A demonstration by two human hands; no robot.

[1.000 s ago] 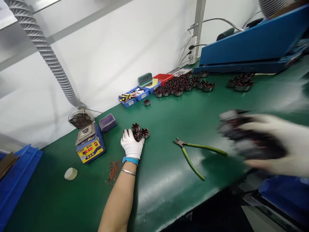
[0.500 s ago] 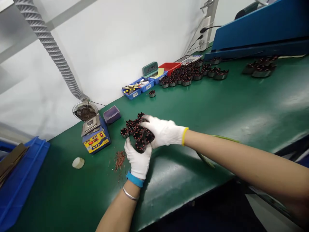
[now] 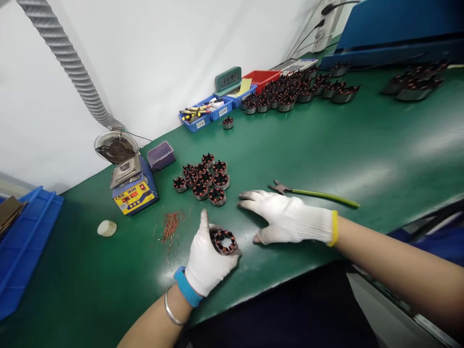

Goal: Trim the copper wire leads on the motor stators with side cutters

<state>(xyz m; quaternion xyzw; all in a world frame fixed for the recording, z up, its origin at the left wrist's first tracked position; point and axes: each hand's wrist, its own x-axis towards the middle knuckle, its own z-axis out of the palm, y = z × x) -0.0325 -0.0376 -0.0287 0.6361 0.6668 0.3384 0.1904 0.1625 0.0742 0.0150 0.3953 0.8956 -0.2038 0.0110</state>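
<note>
Clasping one coil, the left hand has quit the other coils, the spread right hand partly hiding pliers.

Coil cluster on workbench | left of it: control box | behind-left: small bin | front-left: wire clippings | in front: left hand around single coil | front-right: right hand, pliers just beyond | behind-right: second coil group

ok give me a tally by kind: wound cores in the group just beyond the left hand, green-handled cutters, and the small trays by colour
Wound cores: 10
Cutters: 1
Purple tray: 1
Red tray: 1
Blue trays: 3
Total: 16
</note>
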